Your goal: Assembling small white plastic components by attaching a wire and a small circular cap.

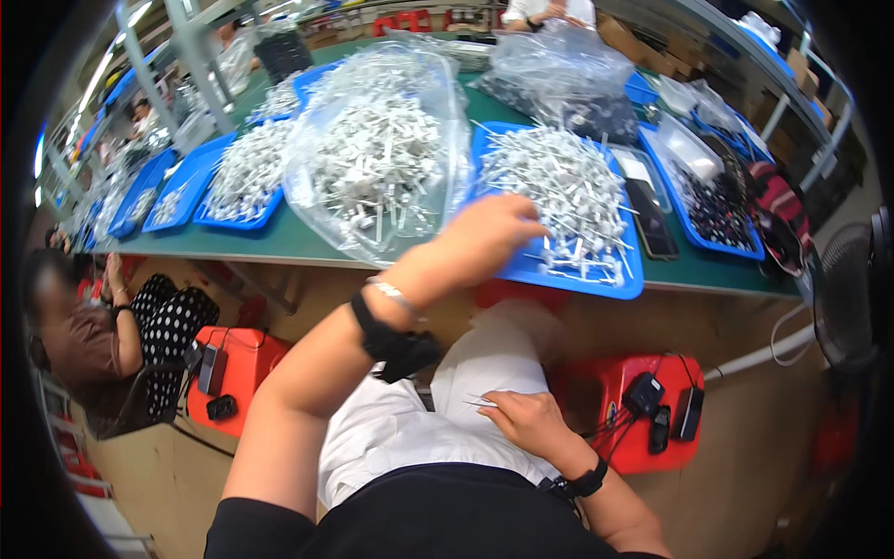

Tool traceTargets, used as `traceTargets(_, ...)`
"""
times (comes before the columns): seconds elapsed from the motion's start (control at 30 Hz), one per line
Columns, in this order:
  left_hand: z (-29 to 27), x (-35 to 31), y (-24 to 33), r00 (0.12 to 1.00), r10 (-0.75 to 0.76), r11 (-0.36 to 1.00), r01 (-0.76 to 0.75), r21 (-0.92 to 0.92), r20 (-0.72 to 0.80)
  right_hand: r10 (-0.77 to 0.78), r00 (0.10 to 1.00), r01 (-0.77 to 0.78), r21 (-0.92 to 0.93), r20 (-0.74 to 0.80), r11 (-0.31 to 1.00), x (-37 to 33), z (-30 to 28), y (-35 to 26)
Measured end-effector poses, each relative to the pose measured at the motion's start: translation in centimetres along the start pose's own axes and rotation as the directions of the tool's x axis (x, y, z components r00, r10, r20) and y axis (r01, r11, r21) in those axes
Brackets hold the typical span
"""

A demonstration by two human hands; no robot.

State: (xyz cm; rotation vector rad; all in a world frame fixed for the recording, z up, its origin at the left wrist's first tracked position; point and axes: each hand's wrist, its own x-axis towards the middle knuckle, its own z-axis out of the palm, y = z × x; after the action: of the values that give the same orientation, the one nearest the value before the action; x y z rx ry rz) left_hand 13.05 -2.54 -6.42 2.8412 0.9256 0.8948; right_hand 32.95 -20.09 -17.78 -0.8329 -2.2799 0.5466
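While left hand (494, 233) reaches blue tray (535, 270) — clear bag (382, 158) beside.

A tray (531, 265) of small plastic parts (559, 191) is sitting on the table (279, 240) in front of the person. The left hand (489, 238) is lying on the tray's near left corner. A big bag (382, 158) is sitting just left of the tray. A phone (650, 219) is lying to its right. The right hand (526, 419) is resting down in the lap, holding a few thin parts (480, 402).
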Motion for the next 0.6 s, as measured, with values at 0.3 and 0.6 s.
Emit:
traceTargets(0.3, 2.7, 2.8, -1.5, 0.993, -0.038, 0.999, 0.040, -0.018, 0.115, -0.037, 0.996, 0.042, -0.069, 0.079, 0.997, 0.3, -0.2, -0.7)
traceTargets(0.6, 0.2, 0.8, 1.4, 0.867, -0.407, 0.793, 0.181, -0.582, -0.286, 0.047, 0.999, -0.048, 0.020, 0.022, 0.999, -0.1, 0.4, -0.6)
